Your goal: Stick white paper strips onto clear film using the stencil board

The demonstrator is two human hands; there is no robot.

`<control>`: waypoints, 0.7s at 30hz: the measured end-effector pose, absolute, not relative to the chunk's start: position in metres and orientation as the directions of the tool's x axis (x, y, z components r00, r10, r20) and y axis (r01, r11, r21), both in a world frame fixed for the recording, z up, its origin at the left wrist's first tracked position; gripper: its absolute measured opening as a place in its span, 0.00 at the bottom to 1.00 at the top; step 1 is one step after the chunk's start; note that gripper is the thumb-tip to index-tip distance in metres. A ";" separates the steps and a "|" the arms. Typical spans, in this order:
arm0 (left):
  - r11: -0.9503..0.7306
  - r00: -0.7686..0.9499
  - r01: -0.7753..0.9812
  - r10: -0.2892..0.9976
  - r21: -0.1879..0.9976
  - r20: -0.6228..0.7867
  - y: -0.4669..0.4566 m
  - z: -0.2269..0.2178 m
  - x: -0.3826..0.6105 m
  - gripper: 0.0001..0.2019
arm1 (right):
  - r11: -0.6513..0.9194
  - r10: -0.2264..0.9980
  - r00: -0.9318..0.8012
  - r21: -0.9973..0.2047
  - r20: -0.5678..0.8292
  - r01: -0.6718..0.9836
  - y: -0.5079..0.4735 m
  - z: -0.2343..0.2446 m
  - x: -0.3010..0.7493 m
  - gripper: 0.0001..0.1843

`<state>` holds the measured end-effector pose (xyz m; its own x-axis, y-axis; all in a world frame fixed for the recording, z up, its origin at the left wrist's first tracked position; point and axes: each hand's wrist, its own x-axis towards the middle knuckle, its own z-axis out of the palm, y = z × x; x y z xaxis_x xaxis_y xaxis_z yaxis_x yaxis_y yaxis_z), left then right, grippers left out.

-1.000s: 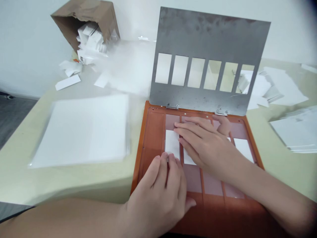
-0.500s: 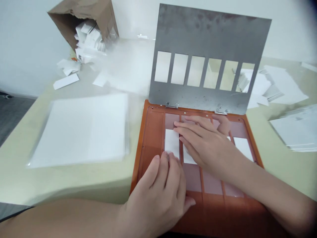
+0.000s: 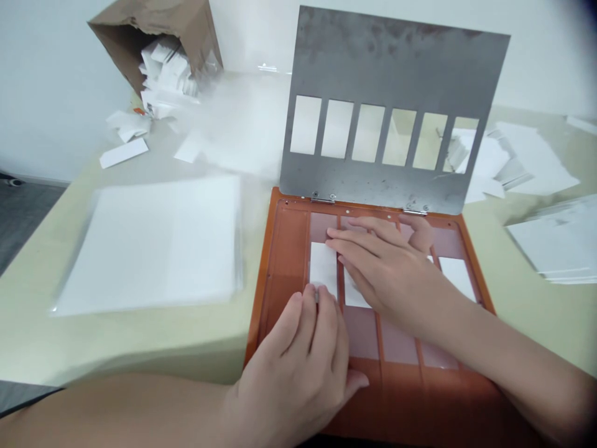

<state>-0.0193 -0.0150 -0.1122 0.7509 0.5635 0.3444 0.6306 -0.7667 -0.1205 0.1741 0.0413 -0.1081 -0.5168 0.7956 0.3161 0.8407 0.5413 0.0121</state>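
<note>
The curled left hand [image 3: 291,364] has its fingertips [image 3: 308,305] at the lower edge of a white rectangular card [image 3: 323,267]; I cannot tell if that grip clasps anything; the right hand [image 3: 392,274] lies released across a second white card [image 3: 357,297] in an orange rectangular tray [image 3: 284,261]; behind stands a hinged grey steel plate [image 3: 373,183] with 6 windows; farther left, a white sheet stack [image 3: 149,246] and a tipped brown cardboard box [image 3: 149,37] sit on the pale green counter [image 3: 46,330].

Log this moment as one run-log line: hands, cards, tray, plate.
left hand: fingertips at white card | right hand: over second card | orange tray: under both | steel plate: hinged up
</note>
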 end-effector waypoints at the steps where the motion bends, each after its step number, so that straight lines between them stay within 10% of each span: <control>1: -0.767 0.752 0.630 0.564 -0.122 0.341 -0.015 -0.112 -0.019 0.27 | 0.539 0.799 -0.515 0.010 0.310 0.842 0.041 -0.108 0.174 0.19; 21: -0.760 0.741 0.643 0.587 -0.093 0.326 -0.016 -0.112 -0.020 0.28 | 0.528 0.809 -0.504 0.003 0.302 0.849 0.040 -0.108 0.174 0.18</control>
